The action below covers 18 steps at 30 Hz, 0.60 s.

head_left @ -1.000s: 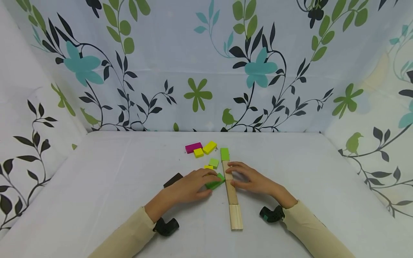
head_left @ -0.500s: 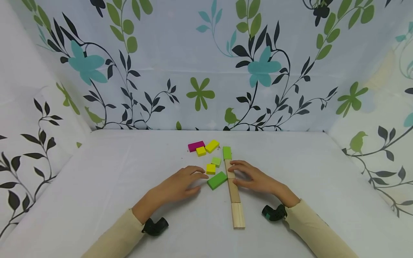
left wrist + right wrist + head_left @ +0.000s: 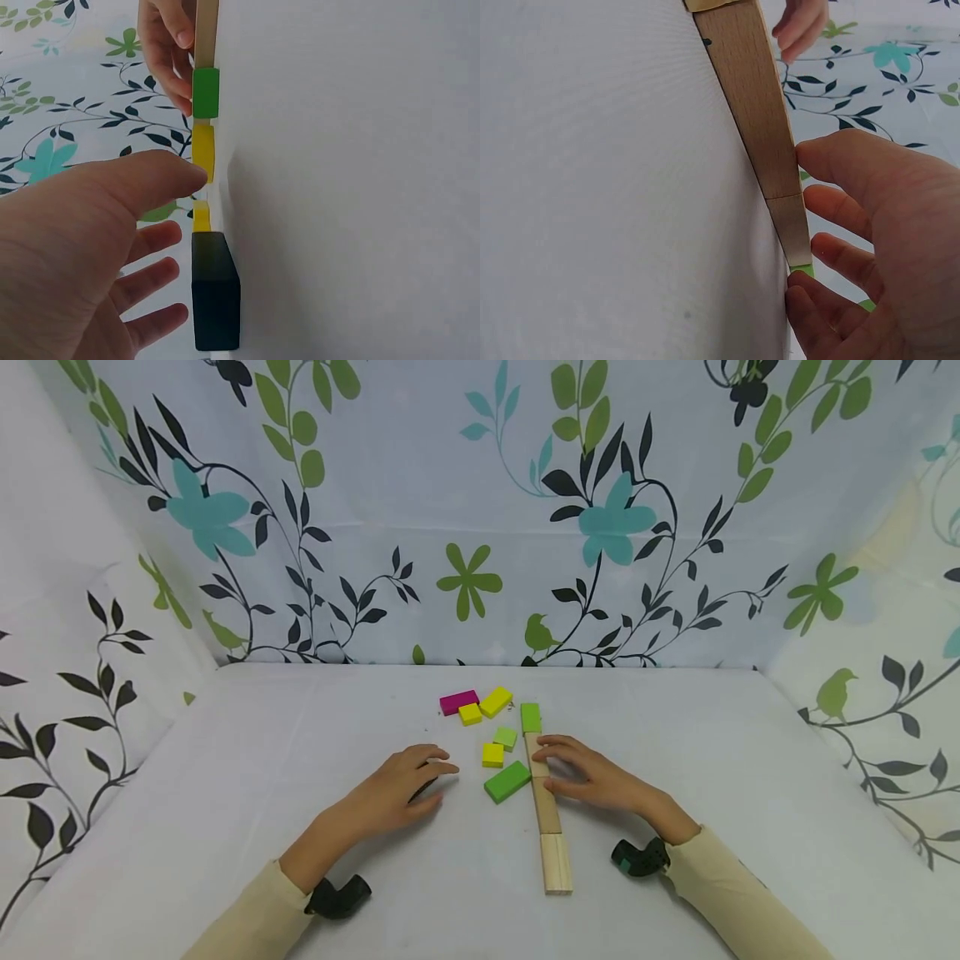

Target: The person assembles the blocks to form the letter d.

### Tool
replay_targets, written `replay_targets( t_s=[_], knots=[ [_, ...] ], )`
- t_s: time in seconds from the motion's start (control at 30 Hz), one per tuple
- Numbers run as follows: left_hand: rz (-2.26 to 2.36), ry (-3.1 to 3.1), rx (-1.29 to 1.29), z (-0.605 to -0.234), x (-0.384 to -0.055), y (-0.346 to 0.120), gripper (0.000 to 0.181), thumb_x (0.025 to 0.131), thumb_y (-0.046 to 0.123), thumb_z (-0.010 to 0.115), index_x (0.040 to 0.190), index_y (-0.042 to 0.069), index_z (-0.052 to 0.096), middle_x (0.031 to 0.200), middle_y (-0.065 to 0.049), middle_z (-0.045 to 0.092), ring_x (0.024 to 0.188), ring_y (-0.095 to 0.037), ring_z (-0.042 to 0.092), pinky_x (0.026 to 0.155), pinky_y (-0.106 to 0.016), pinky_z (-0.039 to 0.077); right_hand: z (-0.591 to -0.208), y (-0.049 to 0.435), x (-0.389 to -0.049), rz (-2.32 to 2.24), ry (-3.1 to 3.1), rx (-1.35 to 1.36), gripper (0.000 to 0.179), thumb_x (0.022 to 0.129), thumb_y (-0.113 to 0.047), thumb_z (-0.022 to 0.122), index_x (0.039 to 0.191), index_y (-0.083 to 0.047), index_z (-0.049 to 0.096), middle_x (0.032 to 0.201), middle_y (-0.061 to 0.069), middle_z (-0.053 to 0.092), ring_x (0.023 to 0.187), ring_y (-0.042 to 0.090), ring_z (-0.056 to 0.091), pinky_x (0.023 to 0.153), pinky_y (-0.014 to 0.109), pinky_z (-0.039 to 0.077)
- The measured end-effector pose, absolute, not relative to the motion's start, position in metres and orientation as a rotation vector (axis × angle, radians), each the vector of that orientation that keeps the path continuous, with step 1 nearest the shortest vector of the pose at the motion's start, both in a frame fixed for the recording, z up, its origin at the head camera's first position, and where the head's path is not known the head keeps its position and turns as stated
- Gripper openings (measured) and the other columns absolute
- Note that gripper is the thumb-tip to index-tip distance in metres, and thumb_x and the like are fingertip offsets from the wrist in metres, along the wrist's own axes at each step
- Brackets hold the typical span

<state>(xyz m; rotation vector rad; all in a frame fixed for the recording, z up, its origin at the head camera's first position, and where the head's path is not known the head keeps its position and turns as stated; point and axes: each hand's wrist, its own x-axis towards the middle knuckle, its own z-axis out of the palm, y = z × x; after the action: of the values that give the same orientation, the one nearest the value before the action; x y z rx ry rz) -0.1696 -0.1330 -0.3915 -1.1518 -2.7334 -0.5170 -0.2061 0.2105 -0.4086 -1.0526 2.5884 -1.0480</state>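
In the head view my left hand (image 3: 390, 791) is over the left part of the table, thumb and fingers apart with nothing between them. A dark block (image 3: 216, 300) lies by its fingers in the left wrist view; in the head view the hand mostly hides it. Fingertips of my right hand (image 3: 594, 777) rest at the right side of a straight row of plain wooden blocks (image 3: 547, 810). The row's far end is a light green block (image 3: 531, 717). A longer green block (image 3: 507, 782) lies slanted, its corner against the row's left side.
Left of the row lie a yellow block (image 3: 492, 755) and a small light green block (image 3: 506, 738). Farther back are a magenta block (image 3: 458, 702), a small yellow block (image 3: 470, 714) and a longer yellow block (image 3: 496, 702). A patterned cloth (image 3: 360, 510) hangs behind the table.
My left hand has left the long green block and moved left, to over the dark block. The right hand stays at the wooden row.
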Motion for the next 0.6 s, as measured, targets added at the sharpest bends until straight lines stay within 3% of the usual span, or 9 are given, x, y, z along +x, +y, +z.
replay_targets(
  t_s=[0.33, 0.6],
  knots=[
    [-0.559, -2.809, -1.007, -0.398, -0.166, -0.145, 0.042, 0.089, 0.014, 0.070, 0.129, 0.008, 0.059, 0.127, -0.013, 0.052, 0.111, -0.027, 0.053, 0.095, -0.043, 0.050, -0.409, 0.210, -0.205, -1.053, 2.585, -1.054, 0.040, 0.095, -0.025, 0.064, 0.132, -0.010, 0.057, 0.150, 0.014, 0.039, 0.141, 0.036, 0.031, 0.112, 0.058, 0.027],
    [-0.619, -2.874, -0.928, -0.397, -0.164, -0.146, 0.046, 0.089, 0.016, 0.071, 0.132, 0.009, 0.057, 0.128, -0.011, 0.051, 0.112, -0.027, 0.053, 0.095, -0.043, 0.050, -0.408, 0.209, -0.205, -1.046, 2.603, -1.061, 0.039, 0.095, -0.023, 0.065, 0.131, -0.010, 0.057, 0.150, 0.014, 0.039, 0.141, 0.036, 0.032, 0.112, 0.058, 0.028]
  ],
)
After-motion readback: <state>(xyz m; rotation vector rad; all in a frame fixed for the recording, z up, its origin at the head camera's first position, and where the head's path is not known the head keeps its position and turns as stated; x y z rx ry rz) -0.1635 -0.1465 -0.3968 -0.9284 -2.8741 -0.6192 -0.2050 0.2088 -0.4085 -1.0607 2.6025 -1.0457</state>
